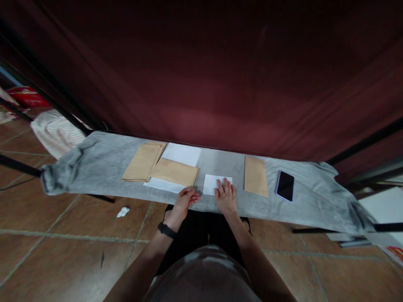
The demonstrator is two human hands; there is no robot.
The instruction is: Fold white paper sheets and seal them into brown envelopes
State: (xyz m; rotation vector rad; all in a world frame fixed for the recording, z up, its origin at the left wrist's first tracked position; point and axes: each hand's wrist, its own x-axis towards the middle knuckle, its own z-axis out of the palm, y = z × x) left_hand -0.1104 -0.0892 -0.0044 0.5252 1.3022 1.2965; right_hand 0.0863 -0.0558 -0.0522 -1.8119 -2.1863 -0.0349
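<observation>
My right hand (pixel 226 198) lies flat with its fingers spread on a small white sheet of paper (pixel 209 185), which looks folded. To its left, my left hand (pixel 185 199) is over the table's front edge, fingers curled in and no object visible in them. Just beyond those fingers a brown paper envelope (pixel 174 171) rests across larger white sheets (pixel 182 154). A small stack of similar brown envelopes (pixel 141 162) is further left. Another single brown envelope (pixel 255 176) lies to the right of my right hand.
A phone with a dark screen (pixel 285 186) lies at the right. Grey cloth (pixel 97 167) covers the narrow table, and a dark red curtain (pixel 201 84) hangs behind it. Dark metal bars (pixel 20 164) flank both ends. A crumpled white scrap (pixel 123 212) is on the tiled floor.
</observation>
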